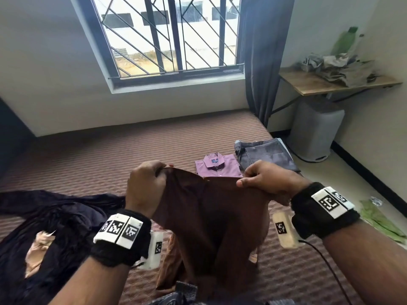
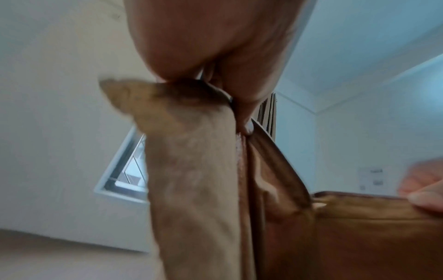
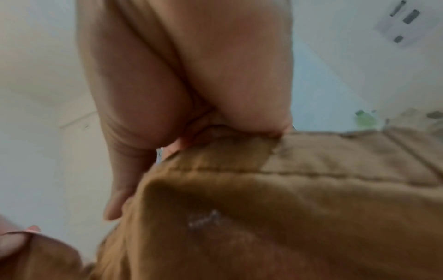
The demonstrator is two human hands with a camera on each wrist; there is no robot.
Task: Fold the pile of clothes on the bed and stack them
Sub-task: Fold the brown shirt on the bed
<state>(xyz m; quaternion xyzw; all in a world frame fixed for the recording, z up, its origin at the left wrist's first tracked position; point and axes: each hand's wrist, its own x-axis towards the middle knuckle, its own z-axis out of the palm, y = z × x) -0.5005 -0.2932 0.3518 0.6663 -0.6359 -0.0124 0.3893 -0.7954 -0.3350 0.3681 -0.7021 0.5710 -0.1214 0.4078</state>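
left hand and right hand each grip the top edge of the brown garment, held up over the bed. done: folded purple shirt and grey trousers, side by side at 1 o'clock. left: brown garment, dark pile at 9 o'clock, final stacking. shirt collar label unreadable; wristbands carry coded markers only.
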